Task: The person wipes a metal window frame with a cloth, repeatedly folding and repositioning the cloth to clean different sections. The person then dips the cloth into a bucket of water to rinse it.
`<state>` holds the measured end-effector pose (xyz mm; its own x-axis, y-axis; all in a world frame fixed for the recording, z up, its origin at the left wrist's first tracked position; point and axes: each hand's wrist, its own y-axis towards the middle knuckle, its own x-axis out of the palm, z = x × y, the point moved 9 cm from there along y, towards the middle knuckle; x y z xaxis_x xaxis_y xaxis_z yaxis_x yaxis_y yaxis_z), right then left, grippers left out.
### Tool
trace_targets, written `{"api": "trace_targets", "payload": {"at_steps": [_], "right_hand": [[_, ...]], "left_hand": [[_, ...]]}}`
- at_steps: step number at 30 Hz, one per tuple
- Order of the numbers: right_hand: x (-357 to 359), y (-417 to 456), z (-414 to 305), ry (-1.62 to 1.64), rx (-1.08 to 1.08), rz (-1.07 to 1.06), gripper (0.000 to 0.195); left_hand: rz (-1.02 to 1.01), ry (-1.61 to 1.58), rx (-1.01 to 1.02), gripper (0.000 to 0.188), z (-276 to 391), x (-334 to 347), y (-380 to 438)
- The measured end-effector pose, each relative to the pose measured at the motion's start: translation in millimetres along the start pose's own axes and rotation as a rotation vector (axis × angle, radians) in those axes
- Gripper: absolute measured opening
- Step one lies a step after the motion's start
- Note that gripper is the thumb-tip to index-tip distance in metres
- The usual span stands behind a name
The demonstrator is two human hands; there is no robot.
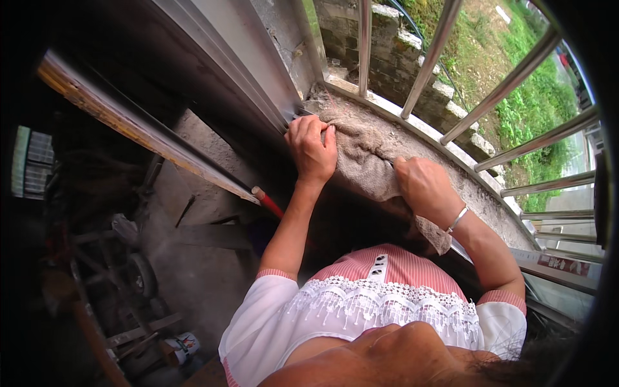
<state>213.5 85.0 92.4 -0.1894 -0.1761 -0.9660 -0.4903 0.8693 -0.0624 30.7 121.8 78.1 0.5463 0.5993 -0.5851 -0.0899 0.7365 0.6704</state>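
A dirty grey-brown cloth [367, 167] lies bunched and creased on the rough concrete windowsill [493, 213], hanging partly over its inner edge. My left hand [312, 150] pinches the cloth's left end between thumb and fingers, close to the foot of the metal window frame [263, 92]. At the cloth's other side, my right hand [425, 188] is closed around a fold, its fingertips hidden from view. A loose corner of fabric [433, 234] dangles below the right wrist, which wears a metal bangle [457, 219].
Metal bars [430, 63] line the sill's outer edge, with a stepped block wall [387, 48] and grassy ground outside. To the left are a worn wooden edge [145, 133] and a red-ended rod [266, 200]. A wheeled metal frame [140, 275] and white bucket [186, 346] stand on the dim floor.
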Motion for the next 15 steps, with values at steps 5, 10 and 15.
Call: {"api": "trace_targets", "payload": {"at_steps": [5,10,15], "right_hand": [[11,53,-33,0.104,-0.123,-0.003,0.004],[21,116,-60,0.06,-0.254,-0.042,0.012],[23,119,-25,0.495,-0.182,-0.076,0.016]], "left_hand": [[0.015,-0.057,0.041,0.008,-1,-4,-1],[-0.029,-0.224,-0.021,0.016,-19,3,3],[0.007,-0.271,0.031,0.028,-17,3,-1]]}}
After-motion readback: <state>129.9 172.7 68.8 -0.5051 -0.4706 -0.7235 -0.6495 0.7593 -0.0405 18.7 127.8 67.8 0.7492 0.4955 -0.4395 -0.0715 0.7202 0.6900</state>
